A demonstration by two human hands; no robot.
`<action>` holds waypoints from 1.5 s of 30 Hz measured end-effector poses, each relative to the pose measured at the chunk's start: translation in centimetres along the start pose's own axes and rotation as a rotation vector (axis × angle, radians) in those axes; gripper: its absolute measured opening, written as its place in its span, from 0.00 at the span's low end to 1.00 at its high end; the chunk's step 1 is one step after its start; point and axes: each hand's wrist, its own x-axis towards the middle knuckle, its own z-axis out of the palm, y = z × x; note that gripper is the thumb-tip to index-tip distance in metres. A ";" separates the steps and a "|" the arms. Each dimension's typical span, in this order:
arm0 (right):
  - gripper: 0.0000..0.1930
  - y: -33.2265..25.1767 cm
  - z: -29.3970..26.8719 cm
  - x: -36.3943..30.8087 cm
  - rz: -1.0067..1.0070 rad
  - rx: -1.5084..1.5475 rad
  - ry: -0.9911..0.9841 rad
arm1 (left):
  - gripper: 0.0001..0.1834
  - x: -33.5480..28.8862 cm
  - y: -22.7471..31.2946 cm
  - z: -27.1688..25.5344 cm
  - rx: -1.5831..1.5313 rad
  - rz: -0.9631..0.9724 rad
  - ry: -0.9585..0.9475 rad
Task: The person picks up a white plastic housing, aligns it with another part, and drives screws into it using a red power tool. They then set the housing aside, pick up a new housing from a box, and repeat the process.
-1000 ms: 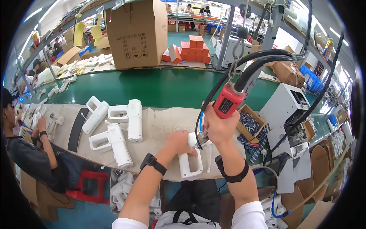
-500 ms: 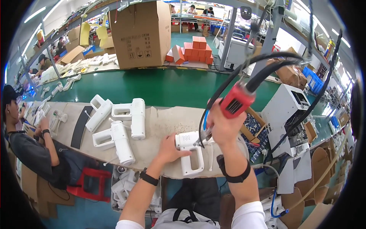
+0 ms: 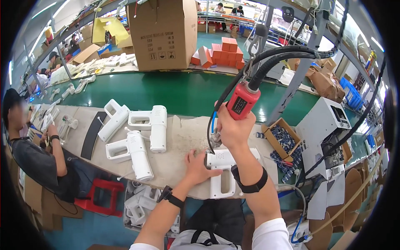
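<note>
My right hand [image 3: 235, 130] is closed around a red power screwdriver [image 3: 245, 100] that hangs from thick black cables. Its metal lower end sits just above the upper side of a white gun-shaped housing [image 3: 221, 158]; whether the tip touches is hard to see. The housing lies on its side, loop handle toward me, partly behind my right forearm. My left hand [image 3: 196, 167] has its fingers spread at the housing's left end, with the thumb resting on it near the handle.
Several white gun-shaped housings [image 3: 158, 129] lie to the left, beside a black curved strip [image 3: 92, 135]. At right are a cardboard box of small blue parts [image 3: 283, 135] and an opened white machine [image 3: 323, 121]. A green belt [image 3: 175, 89] runs behind. A co-worker [image 3: 35, 154] sits at left.
The screwdriver and my right hand have shifted left, to the housing's left end. My left hand's fingers have loosened and spread. The whole view has shifted slightly.
</note>
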 end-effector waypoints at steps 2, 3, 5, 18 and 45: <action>0.08 0.6 0.3 0.0 0.019 0.021 -0.011 | 0.52 0.1 -0.2 0.0 -0.014 0.018 0.010; 0.08 1.0 0.3 -0.1 0.041 0.001 -0.014 | 0.51 0.2 -0.2 0.2 -0.001 0.030 0.004; 0.07 2.0 0.4 -0.2 0.064 -0.021 -0.015 | 0.49 0.4 0.0 0.3 0.010 0.042 -0.005; 0.03 -4.7 0.1 -2.1 -0.030 0.049 -0.014 | 0.55 0.5 -0.7 1.9 -0.094 0.002 0.138; 0.03 -3.7 -1.8 -2.3 -0.035 -0.015 -0.046 | 0.60 0.4 -0.5 1.2 0.043 0.030 0.085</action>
